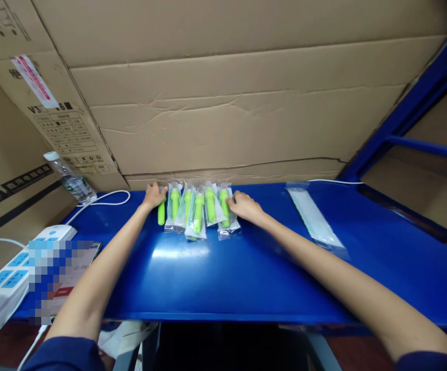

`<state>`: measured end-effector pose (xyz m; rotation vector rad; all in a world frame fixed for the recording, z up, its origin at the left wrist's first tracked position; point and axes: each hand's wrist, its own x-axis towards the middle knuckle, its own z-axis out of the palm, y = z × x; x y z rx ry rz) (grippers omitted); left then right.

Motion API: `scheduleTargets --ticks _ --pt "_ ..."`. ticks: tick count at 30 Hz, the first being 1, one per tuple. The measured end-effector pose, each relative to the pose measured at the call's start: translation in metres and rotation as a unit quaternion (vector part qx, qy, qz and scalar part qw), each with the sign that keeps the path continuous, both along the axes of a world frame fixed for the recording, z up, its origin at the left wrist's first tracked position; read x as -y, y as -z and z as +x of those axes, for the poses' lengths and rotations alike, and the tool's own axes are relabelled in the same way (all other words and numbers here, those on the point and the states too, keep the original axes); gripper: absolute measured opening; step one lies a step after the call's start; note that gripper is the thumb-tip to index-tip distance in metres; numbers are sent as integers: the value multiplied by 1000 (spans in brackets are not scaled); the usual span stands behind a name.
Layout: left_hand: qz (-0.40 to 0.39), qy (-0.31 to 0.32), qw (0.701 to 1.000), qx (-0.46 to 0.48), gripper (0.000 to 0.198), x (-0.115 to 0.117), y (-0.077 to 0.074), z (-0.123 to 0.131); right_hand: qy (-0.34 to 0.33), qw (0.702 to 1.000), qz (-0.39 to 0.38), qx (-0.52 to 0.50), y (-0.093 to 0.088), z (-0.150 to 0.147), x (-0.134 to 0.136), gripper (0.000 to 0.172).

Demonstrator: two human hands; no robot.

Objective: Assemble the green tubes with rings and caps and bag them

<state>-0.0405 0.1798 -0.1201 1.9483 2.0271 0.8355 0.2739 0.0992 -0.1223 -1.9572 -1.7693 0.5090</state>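
Note:
Several bright green handle-shaped items lie in a row at the far side of the blue table (246,278), most of them sealed in clear plastic bags (198,214). My left hand (153,196) rests at the left end of the row, fingers closed on a bare green item (161,214) with no bag. My right hand (242,205) lies at the right end, fingers curled onto the last bagged green item (225,211).
A stack of empty clear bags (316,221) lies to the right. A water bottle (71,180), a white cable (103,198), a white power strip (11,273) and a phone sit at the left. Cardboard boxes (227,103) wall the back.

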Motion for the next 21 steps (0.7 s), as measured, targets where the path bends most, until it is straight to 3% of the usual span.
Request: scheduleTargets --ticks 2,4,6,8,11,14,17,20,21 --pt "50 -8 997 -56 51 11 -4 11 8 998 22 -65 3 3 -17 17" --pt "107 40 990 -86 48 26 -10 29 -5 993 1 -114 5 10 -32 18" --pt "115 136 977 -114 47 43 -14 55 -22 987 -36 -153 5 14 -44 13" --pt "81 251 954 -146 49 57 -14 83 -37 980 -68 -185 3 15 -52 26" --pt "48 344 921 -177 54 72 -9 120 -56 975 -100 -189 0 8 -59 41" --pt "17 352 914 -199 55 78 -1 141 -61 980 -104 -160 -4 4 -63 40" --pt "-3 345 913 -219 53 82 4 147 -23 988 -65 -139 -10 16 -63 35" --pt "-30 356 910 -209 50 85 5 146 58 993 16 -101 -21 44 -54 28" --pt "-35 359 912 -198 50 86 5 145 93 989 89 -71 -27 55 -48 24"
